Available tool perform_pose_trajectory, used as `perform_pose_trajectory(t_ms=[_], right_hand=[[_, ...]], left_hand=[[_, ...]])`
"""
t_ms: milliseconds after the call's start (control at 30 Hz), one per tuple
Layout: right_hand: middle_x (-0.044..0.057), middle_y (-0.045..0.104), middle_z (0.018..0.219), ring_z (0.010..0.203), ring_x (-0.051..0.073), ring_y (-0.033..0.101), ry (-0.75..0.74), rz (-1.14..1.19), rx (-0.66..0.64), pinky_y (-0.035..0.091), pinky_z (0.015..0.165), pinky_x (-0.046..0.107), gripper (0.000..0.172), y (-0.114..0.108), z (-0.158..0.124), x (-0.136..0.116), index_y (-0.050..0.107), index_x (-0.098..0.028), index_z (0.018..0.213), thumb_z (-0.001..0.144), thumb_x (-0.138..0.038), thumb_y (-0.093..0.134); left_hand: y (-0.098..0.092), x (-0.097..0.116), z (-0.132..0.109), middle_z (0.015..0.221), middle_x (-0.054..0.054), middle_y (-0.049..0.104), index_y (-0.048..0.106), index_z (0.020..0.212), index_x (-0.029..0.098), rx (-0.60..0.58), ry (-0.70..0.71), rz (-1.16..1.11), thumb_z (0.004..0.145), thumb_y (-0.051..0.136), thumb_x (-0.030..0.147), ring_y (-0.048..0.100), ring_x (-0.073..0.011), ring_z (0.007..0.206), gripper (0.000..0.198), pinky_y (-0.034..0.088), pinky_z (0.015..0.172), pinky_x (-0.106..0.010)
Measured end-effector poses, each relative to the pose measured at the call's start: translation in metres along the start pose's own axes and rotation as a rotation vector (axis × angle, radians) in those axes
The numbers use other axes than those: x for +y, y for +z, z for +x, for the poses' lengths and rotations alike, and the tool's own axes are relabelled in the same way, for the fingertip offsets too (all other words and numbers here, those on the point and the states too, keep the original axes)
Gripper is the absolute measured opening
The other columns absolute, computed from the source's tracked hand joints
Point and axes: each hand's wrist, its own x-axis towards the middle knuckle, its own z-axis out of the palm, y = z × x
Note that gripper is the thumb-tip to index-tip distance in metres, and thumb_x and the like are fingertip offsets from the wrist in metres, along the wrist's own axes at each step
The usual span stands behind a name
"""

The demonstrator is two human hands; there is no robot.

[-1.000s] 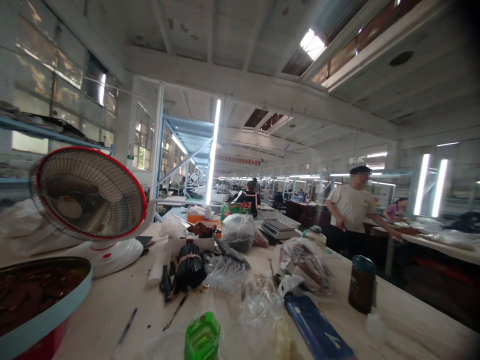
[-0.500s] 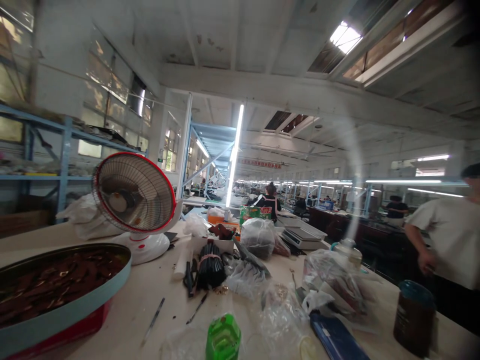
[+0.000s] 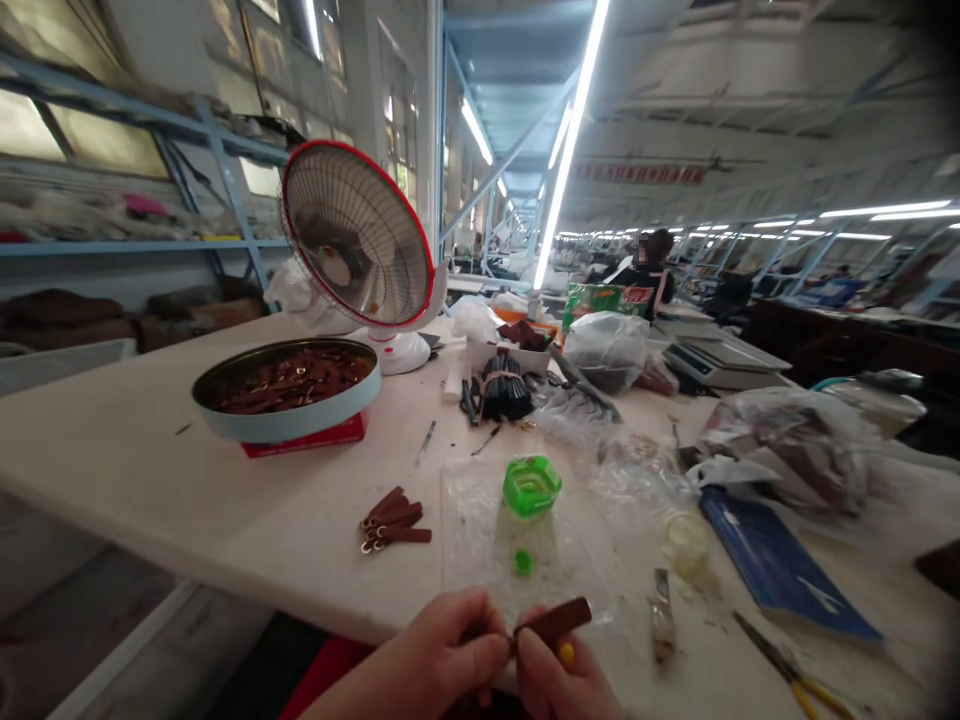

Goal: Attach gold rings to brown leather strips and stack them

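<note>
Both hands are together at the table's near edge. My right hand (image 3: 562, 675) is closed on a short brown leather strap (image 3: 559, 620), which sticks out to the right above the fingers. A small yellow thing (image 3: 566, 655) shows by that hand; its kind I cannot make out. My left hand (image 3: 457, 645) pinches the strap's near end, partly hidden by the fingers. Ahead of them are a small green cap (image 3: 523, 562) and a green faceted container (image 3: 532, 487) on clear plastic. Several similar straps (image 3: 394, 520) with metal rings lie in a pile to the left.
A round tin (image 3: 330, 415) full of brown straps rests on a red box (image 3: 307, 438), near a red-rimmed fan (image 3: 360, 235). Yellow-handled pliers (image 3: 791, 670), a blue booklet (image 3: 787, 565) and plastic bags (image 3: 795, 440) lie to the right. A co-worker (image 3: 652, 265) is further off.
The view has tipped down and turned left. Both hands with the leather strap, the strap pile and the pliers now show; the person at the right is out of view.
</note>
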Motion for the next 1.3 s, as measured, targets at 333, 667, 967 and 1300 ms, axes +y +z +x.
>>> perform_pose_trajectory(t_ms=[333, 667, 967, 1300], right_hand=[[-0.002, 0.051, 0.054, 0.051, 0.015, 0.045, -0.226, -0.138, 0.093, 0.037, 0.049, 0.025, 0.049, -0.001, 0.009, 0.009, 0.062, -0.017, 0.065, 0.067, -0.066, 0.057], [-0.003, 0.05, 0.053, 0.051, 0.016, 0.048, -0.355, -0.239, 0.085, 0.038, 0.048, 0.025, 0.042, -0.018, 0.024, -0.009, 0.063, -0.019, 0.075, 0.079, -0.059, 0.048], [0.002, 0.062, 0.062, 0.053, 0.015, 0.05, -0.356, -0.052, 0.388, 0.038, 0.047, 0.025, 0.048, -0.062, 0.069, -0.01, 0.061, -0.018, 0.079, 0.078, -0.064, 0.047], [0.0, 0.059, 0.061, 0.054, 0.015, 0.051, -0.306, -0.01, 0.371, 0.039, 0.047, 0.025, 0.051, -0.052, 0.102, 0.033, 0.059, -0.017, 0.077, 0.075, -0.067, 0.048]], left_hand=[[0.008, -0.013, 0.017, 0.059, 0.002, 0.055, 0.051, 0.07, 0.014, 0.12, 0.034, -0.142, 0.067, 0.063, 0.034, 0.05, -0.0111, 0.056, 0.024, 0.037, 0.056, -0.023], [0.005, -0.028, 0.034, 0.056, 0.004, 0.05, 0.05, 0.068, 0.015, 0.251, 0.063, -0.003, 0.071, 0.05, 0.027, 0.047, -0.0108, 0.054, 0.013, 0.036, 0.054, -0.023], [-0.005, -0.021, 0.046, 0.052, 0.007, 0.048, 0.044, 0.066, 0.017, 0.298, -0.007, -0.194, 0.068, 0.049, 0.024, 0.044, -0.0084, 0.051, 0.009, 0.035, 0.056, -0.022], [-0.017, -0.045, 0.058, 0.055, 0.005, 0.054, 0.047, 0.069, 0.016, 0.333, -0.048, -0.304, 0.068, 0.06, 0.032, 0.049, -0.0091, 0.051, 0.02, 0.034, 0.055, -0.023]])
